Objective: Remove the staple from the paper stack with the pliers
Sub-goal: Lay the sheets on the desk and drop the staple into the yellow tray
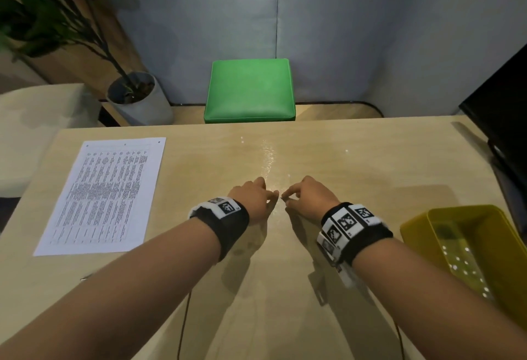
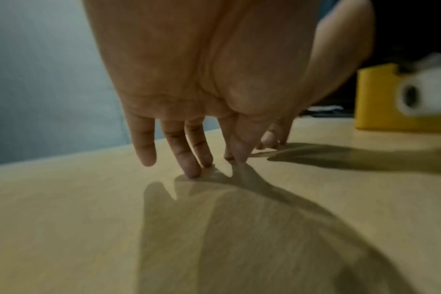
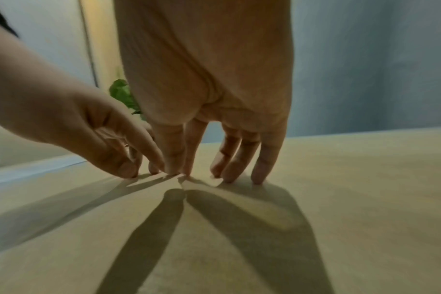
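both hands mid-frame in head view: left hand (image 1: 253, 200) and right hand (image 1: 308, 197) fingertips down on table (image 1: 342, 160), nearly touching, fingers relaxed, holding nothing. paper stack (image 1: 105, 194) flat at left, well apart from hands. yellow bin (image 1: 467, 234) lower right. left wrist view: fingers (image 2: 186, 157) loosely spread, tips on wood. right wrist view: fingers (image 3: 239, 157) same, tips down, empty. pliers, staple: cannot tell where.

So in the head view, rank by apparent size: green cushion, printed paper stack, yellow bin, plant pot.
1. Printed paper stack
2. Green cushion and yellow bin: unsure, the bin is cut off
3. Plant pot
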Demonstrator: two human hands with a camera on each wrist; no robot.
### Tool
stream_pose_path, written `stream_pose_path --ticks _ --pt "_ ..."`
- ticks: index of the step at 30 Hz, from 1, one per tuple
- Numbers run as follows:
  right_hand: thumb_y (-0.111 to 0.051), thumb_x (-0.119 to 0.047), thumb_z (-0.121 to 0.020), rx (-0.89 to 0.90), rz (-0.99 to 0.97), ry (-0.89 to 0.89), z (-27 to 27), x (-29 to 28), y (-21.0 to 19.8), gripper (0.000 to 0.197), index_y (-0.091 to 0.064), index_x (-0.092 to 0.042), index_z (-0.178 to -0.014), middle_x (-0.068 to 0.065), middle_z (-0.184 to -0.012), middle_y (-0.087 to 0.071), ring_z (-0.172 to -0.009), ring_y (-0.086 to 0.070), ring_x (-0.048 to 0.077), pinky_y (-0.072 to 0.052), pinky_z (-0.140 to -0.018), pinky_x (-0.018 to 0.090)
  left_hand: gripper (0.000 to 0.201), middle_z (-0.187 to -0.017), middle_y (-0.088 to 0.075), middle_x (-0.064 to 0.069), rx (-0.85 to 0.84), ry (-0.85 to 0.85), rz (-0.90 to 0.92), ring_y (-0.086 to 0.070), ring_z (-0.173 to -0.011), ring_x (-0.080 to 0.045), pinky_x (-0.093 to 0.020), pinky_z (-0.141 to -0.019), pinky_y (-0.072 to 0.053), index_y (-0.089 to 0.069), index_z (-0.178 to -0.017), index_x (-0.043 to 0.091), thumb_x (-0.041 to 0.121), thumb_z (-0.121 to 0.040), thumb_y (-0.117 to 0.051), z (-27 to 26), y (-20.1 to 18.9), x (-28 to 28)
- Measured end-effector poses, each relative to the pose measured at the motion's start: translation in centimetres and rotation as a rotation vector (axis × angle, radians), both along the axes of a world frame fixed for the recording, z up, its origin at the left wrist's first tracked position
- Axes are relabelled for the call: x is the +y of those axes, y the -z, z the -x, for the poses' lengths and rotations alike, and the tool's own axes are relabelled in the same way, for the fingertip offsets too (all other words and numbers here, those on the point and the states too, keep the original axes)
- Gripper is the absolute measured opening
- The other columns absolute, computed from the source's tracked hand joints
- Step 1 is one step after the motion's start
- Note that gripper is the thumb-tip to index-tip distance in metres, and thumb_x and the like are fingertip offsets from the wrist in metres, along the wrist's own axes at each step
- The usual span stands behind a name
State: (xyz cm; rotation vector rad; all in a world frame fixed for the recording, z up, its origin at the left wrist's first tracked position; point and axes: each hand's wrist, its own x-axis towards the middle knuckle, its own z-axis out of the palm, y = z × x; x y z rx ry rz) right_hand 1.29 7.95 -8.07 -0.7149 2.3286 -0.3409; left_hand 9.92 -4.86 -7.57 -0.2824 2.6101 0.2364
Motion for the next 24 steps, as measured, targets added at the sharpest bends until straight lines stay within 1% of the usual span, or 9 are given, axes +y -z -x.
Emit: stream_pose_path --ticks 2,4,8,11,14,16,18,20,24 --pt "-0.067 -0.026 -0.084 -0.032 0.112 0.106 0.4 0.4 0.2 0.015 -0.073 -0.026 -0.098 0.003 -0.110 -0.056 -0.099 -0.058 0.018 -0.047 -0.081 0.030 0.033 -0.122 -0.049 -0.005 0.024 -0.114 -0.114 -0.057 -0.104 -0.026 -0.035 -0.081 -0.048 -0.059 -0.122 0.033 0.041 -0.096 -0.041 0.5 0.0 -0.6" --pt "-0.070 -0.021 -0.082 -0.046 0.141 0.147 0.7 0.6 0.2 0.010 -0.073 -0.021 -0.092 0.000 -0.098 -0.058 -0.089 -0.057 0.015 -0.047 -0.076 0.029 0.027 -0.118 -0.053 -0.002 0.068 -0.167 -0.154 -0.059 -0.102 -0.022 -0.035 -0.084 -0.049 -0.063 -0.114 0.030 0.040 -0.093 -0.049 1.0 -0.1 -1.0" --pt "-0.068 -0.014 -0.081 -0.081 0.161 0.194 1.1 1.4 0.4 0.004 -0.072 -0.016 -0.083 -0.001 -0.089 -0.070 -0.086 -0.064 0.016 -0.055 -0.081 0.036 0.021 -0.112 -0.057 -0.001 0.137 -0.215 -0.179 -0.058 -0.099 -0.021 -0.030 -0.077 -0.044 -0.064 -0.106 0.022 0.033 -0.090 -0.057 1.9 0.0 -1.2" --pt "-0.064 -0.010 -0.084 -0.121 0.198 0.222 1.3 2.3 0.7 0.009 -0.072 -0.013 -0.083 -0.003 -0.082 -0.070 -0.079 -0.063 0.014 -0.054 -0.076 0.032 0.016 -0.108 -0.064 -0.003 0.161 -0.260 -0.219 -0.060 -0.096 -0.023 -0.029 -0.074 -0.044 -0.067 -0.099 0.018 0.024 -0.089 -0.057 2.3 0.0 -1.0" --pt "-0.063 -0.008 -0.086 -0.144 0.234 0.256 1.5 3.3 0.6 0.010 -0.072 -0.009 -0.082 -0.004 -0.077 -0.068 -0.073 -0.061 0.010 -0.048 -0.070 0.026 0.018 -0.108 -0.066 -0.003 0.173 -0.257 -0.225 -0.061 -0.096 -0.023 -0.030 -0.075 -0.045 -0.068 -0.099 0.017 0.023 -0.091 -0.052 2.5 0.1 -0.5" --pt "-0.061 -0.008 -0.088 -0.152 0.255 0.276 1.7 3.9 0.2 0.011 -0.072 -0.008 -0.084 -0.003 -0.075 -0.065 -0.068 -0.058 0.008 -0.046 -0.068 0.024 0.020 -0.108 -0.067 -0.003 0.182 -0.255 -0.241 -0.061 -0.096 -0.022 -0.028 -0.075 -0.043 -0.068 -0.101 0.017 0.024 -0.093 -0.051 2.7 0.0 0.0" --pt "-0.061 -0.010 -0.089 -0.145 0.270 0.280 2.1 4.5 -0.8 0.011 -0.071 -0.006 -0.087 -0.005 -0.072 -0.062 -0.065 -0.056 0.007 -0.044 -0.061 0.020 0.021 -0.108 -0.068 -0.003 0.202 -0.262 -0.270 -0.061 -0.096 -0.022 -0.026 -0.075 -0.041 -0.069 -0.103 0.017 0.026 -0.094 -0.052 3.1 -0.5 0.6" --pt "-0.062 -0.010 -0.089 -0.124 0.289 0.282 2.5 5.3 -2.1 0.010 -0.071 -0.008 -0.084 -0.007 -0.070 -0.061 -0.066 -0.057 0.008 -0.041 -0.054 0.017 0.021 -0.108 -0.068 -0.003 0.235 -0.260 -0.313 -0.060 -0.093 -0.021 -0.026 -0.075 -0.040 -0.070 -0.103 0.018 0.027 -0.094 -0.053 3.8 -1.3 1.5" --pt "-0.063 -0.012 -0.087 -0.067 0.308 0.315 3.8 8.2 -5.6 0.009 -0.071 -0.010 -0.082 -0.006 -0.068 -0.064 -0.064 -0.060 0.008 -0.043 -0.054 0.017 0.021 -0.109 -0.067 0.000 0.302 -0.183 -0.400 -0.054 -0.085 -0.015 -0.028 -0.075 -0.041 -0.070 -0.102 0.021 0.030 -0.093 -0.053 5.5 -3.5 5.1"
